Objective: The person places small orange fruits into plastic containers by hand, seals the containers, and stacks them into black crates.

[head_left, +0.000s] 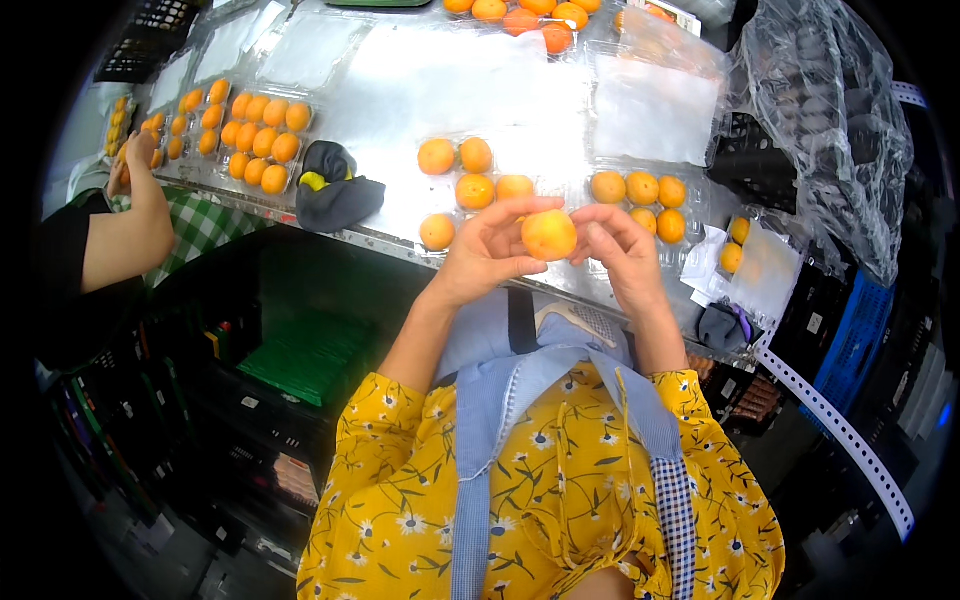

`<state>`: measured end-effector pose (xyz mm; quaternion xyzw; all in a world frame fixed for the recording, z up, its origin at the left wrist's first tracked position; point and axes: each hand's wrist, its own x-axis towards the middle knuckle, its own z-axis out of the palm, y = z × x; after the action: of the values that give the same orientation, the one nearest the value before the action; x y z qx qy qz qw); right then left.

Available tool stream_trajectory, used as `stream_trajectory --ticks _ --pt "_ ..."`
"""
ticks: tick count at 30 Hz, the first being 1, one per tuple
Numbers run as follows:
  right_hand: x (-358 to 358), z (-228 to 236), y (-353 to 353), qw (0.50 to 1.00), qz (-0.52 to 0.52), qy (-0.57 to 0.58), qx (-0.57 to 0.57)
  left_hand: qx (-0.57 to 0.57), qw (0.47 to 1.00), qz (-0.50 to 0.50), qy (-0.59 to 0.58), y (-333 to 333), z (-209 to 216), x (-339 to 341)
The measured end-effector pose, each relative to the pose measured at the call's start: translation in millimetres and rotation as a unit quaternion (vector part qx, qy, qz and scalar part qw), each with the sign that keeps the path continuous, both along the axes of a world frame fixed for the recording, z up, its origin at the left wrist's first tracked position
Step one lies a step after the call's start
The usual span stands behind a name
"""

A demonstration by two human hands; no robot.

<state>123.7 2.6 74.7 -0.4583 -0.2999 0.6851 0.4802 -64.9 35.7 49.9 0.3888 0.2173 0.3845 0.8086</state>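
A round yellow-orange mandarin [549, 236] is held up in front of me, just above the near edge of the table. My left hand [478, 254] grips it between thumb and fingers. From the other side, the fingertips of my right hand [622, 252] close on it. Behind it, several mandarins [475, 190] sit spaced apart in a clear plastic tray that barely shows against the bright table. To the right, another clear tray holds several mandarins [641, 187] in rows, partly hidden by my right hand.
Filled clear trays [262, 140] line the left of the metal table [390, 215], near dark gloves [338, 188]. More mandarins [520, 20] lie at the far side. A co-worker's arm [125, 232] is at left. Black crates [755, 160] under plastic film [820, 110] stand right.
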Motion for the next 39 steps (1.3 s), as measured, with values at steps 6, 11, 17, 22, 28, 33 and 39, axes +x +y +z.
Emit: stream_trajectory --ticks 6,11,17,22,28,33,39 --pt "-3 3 -3 0.997 0.020 -0.067 0.038 0.008 1.000 -0.014 0.007 -3 2 0" --pt "0 1 -3 0.997 0.043 -0.065 -0.002 -0.011 0.999 -0.024 0.041 -5 6 1" --pt "5 -9 -10 0.984 0.048 -0.168 0.040 -0.066 0.994 0.016 0.084 -9 5 7" --pt "3 8 -7 0.936 0.118 -0.291 0.159 -0.041 0.990 -0.010 0.138 -10 -6 6" --pt "9 -9 -15 0.967 0.092 -0.216 0.102 -0.025 0.984 0.034 0.174 -11 -4 10" --pt "30 -22 -25 0.976 0.004 -0.211 0.053 -0.042 0.970 0.090 0.222 -6 -17 -5" --pt "65 -33 -34 0.932 -0.019 -0.356 0.066 -0.079 0.957 0.131 0.246 -5 -25 -16"
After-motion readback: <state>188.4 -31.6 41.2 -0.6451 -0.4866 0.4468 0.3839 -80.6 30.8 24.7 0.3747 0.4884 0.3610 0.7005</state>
